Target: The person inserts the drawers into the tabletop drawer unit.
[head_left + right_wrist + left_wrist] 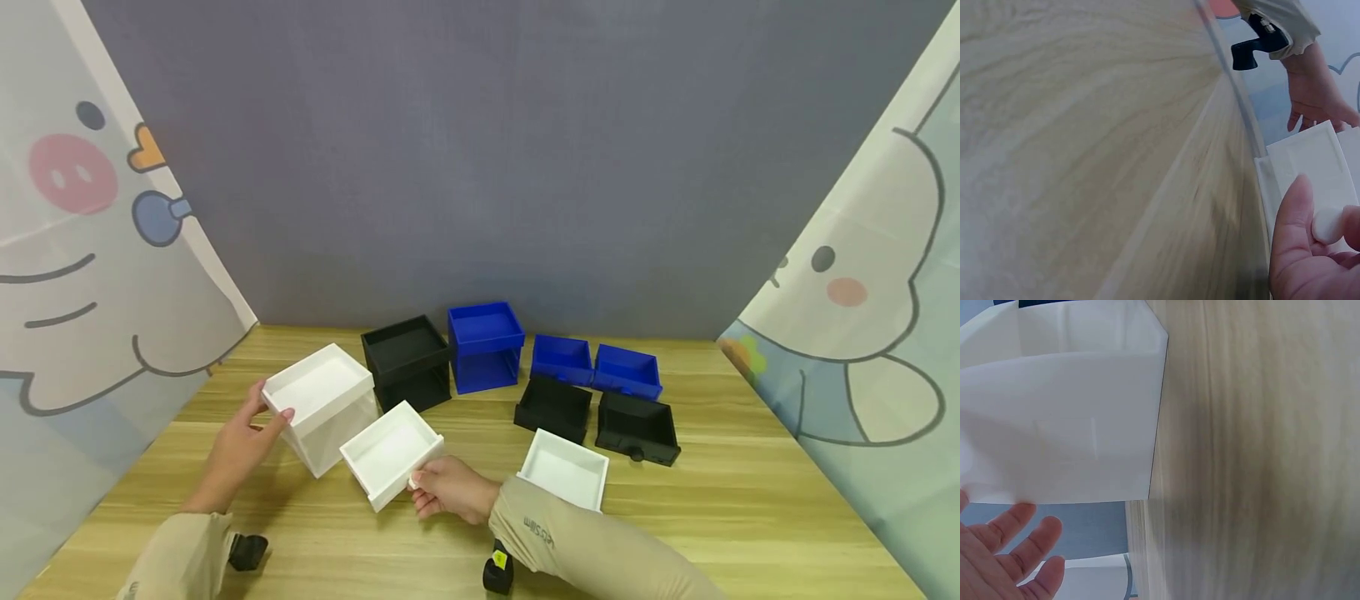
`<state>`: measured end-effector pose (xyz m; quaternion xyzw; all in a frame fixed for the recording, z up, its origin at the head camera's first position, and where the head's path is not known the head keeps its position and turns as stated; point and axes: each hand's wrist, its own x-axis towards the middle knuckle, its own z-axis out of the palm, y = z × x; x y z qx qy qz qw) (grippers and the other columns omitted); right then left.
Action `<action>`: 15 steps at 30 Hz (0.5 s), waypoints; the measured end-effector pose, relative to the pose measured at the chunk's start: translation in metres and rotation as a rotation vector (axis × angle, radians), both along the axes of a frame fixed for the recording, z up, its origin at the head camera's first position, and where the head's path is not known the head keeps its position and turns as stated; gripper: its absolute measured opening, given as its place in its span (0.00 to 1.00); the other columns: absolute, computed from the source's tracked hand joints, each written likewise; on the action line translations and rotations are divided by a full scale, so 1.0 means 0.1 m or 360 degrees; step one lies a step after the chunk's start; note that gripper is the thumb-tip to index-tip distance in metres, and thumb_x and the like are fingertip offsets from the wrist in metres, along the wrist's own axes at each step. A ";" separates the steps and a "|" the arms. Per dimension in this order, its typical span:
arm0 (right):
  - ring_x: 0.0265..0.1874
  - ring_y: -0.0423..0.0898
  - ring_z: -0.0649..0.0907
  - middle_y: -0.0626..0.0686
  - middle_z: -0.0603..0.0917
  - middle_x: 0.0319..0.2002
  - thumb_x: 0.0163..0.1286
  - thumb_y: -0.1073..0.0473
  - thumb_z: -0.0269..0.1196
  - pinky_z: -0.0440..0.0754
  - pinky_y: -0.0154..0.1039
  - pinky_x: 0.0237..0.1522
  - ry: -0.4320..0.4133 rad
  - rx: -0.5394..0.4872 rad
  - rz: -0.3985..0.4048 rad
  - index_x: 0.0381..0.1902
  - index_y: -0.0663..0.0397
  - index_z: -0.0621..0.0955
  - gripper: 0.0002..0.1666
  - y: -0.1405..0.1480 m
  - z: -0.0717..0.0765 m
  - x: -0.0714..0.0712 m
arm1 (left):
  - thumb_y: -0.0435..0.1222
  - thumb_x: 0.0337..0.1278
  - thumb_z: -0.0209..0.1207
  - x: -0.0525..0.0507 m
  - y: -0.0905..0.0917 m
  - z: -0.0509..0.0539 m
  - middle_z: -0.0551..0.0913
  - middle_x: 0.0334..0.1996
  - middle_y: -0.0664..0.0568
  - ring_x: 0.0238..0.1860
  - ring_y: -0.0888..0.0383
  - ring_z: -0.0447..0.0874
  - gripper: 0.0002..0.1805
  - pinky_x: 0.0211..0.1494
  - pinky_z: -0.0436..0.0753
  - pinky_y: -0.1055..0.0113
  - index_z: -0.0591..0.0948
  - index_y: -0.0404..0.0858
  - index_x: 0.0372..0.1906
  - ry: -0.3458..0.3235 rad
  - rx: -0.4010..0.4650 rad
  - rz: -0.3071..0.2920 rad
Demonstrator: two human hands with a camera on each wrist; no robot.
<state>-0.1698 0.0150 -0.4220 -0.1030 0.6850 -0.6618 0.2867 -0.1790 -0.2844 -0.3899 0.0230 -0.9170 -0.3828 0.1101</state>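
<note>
My right hand [453, 490] pinches the round white knob [1328, 225] on the front of a white drawer [392, 448]. That drawer is tilted, its far end close to the white cabinet [337, 435]. On the cabinet's left upper edge rests my left hand [242, 443], the thumb over the rim. Its fingers [1034, 545] are spread and fairly straight in the left wrist view, one fingertip touching the cabinet's edge. A second white drawer [566, 467] lies on the table to the right, partly covered by my right sleeve.
Behind stand a black cabinet [406, 354] and a blue cabinet [486, 367]. To their right lie two blue drawers [628, 372] and two black drawers [639, 427] on the wooden table [750, 492]. A grey backdrop [487, 167] rises at the table's back, with patterned cloth on both sides.
</note>
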 end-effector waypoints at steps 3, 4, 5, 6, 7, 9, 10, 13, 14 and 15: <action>0.21 0.41 0.73 0.52 0.73 0.23 0.73 0.69 0.49 0.81 0.34 0.31 0.0005 0.0035 -0.0005 0.33 0.75 0.76 0.13 -0.03 0.00 0.00 | 0.46 0.69 0.52 0.00 0.00 0.01 0.68 0.58 0.22 0.41 0.36 0.78 0.40 0.37 0.76 0.57 0.49 0.29 0.74 -0.0009 0.0012 0.0002; 0.21 0.41 0.73 0.52 0.73 0.23 0.73 0.69 0.50 0.81 0.34 0.31 0.0009 0.0053 -0.0008 0.33 0.75 0.76 0.12 -0.04 0.00 0.01 | 0.46 0.69 0.51 0.00 0.00 0.01 0.68 0.58 0.22 0.41 0.36 0.78 0.41 0.37 0.76 0.57 0.49 0.29 0.74 -0.0014 0.0019 0.0000; 0.21 0.41 0.73 0.52 0.73 0.23 0.73 0.69 0.50 0.81 0.35 0.31 0.0012 0.0070 -0.0013 0.33 0.75 0.76 0.12 -0.05 -0.01 0.01 | 0.46 0.69 0.52 0.00 0.00 0.01 0.68 0.58 0.22 0.41 0.36 0.78 0.40 0.37 0.76 0.57 0.49 0.29 0.74 -0.0012 0.0022 0.0001; 0.21 0.41 0.73 0.52 0.73 0.23 0.73 0.70 0.50 0.81 0.35 0.31 0.0016 0.0088 -0.0020 0.33 0.75 0.76 0.12 -0.06 -0.01 0.02 | 0.46 0.69 0.52 0.00 0.00 0.01 0.68 0.58 0.22 0.42 0.36 0.78 0.40 0.37 0.76 0.57 0.50 0.29 0.74 -0.0010 0.0018 0.0002; 0.21 0.42 0.73 0.52 0.73 0.23 0.72 0.70 0.50 0.81 0.36 0.31 0.0019 0.0108 -0.0029 0.32 0.75 0.76 0.12 -0.07 -0.02 0.02 | 0.46 0.69 0.52 0.00 0.00 0.01 0.68 0.58 0.22 0.42 0.35 0.78 0.40 0.37 0.76 0.57 0.50 0.29 0.74 -0.0012 0.0014 0.0003; 0.21 0.42 0.73 0.52 0.73 0.23 0.72 0.70 0.50 0.82 0.37 0.32 0.0027 0.0132 -0.0044 0.32 0.74 0.76 0.11 -0.10 -0.05 0.03 | 0.46 0.69 0.51 -0.01 0.01 0.00 0.67 0.58 0.22 0.40 0.36 0.79 0.40 0.37 0.76 0.57 0.50 0.29 0.74 -0.0023 0.0008 0.0006; 0.21 0.42 0.73 0.52 0.73 0.23 0.72 0.70 0.50 0.82 0.38 0.32 0.0027 0.0136 -0.0046 0.32 0.74 0.76 0.12 -0.12 -0.05 0.03 | 0.47 0.69 0.51 -0.01 0.01 0.00 0.67 0.59 0.22 0.40 0.37 0.79 0.40 0.37 0.76 0.56 0.49 0.30 0.74 -0.0033 0.0005 0.0010; 0.20 0.42 0.72 0.52 0.72 0.22 0.72 0.70 0.50 0.82 0.38 0.32 0.0036 0.0139 -0.0050 0.32 0.74 0.76 0.12 -0.19 -0.08 0.03 | 0.48 0.69 0.51 0.00 0.01 0.00 0.65 0.60 0.22 0.42 0.34 0.78 0.42 0.44 0.75 0.47 0.46 0.31 0.75 -0.0074 0.0012 0.0034; 0.20 0.42 0.72 0.52 0.72 0.22 0.72 0.70 0.50 0.82 0.38 0.32 0.0038 0.0135 -0.0049 0.31 0.73 0.76 0.12 -0.21 -0.08 0.03 | 0.49 0.69 0.51 0.00 0.01 0.00 0.65 0.61 0.23 0.43 0.32 0.78 0.42 0.47 0.73 0.43 0.46 0.31 0.75 -0.0082 0.0007 0.0046; 0.19 0.41 0.72 0.52 0.72 0.21 0.72 0.70 0.50 0.82 0.38 0.32 0.0041 0.0138 -0.0049 0.31 0.73 0.76 0.12 -0.23 -0.08 0.03 | 0.49 0.68 0.50 0.01 0.01 0.00 0.65 0.61 0.23 0.45 0.30 0.77 0.43 0.50 0.71 0.40 0.45 0.31 0.75 -0.0085 0.0007 0.0055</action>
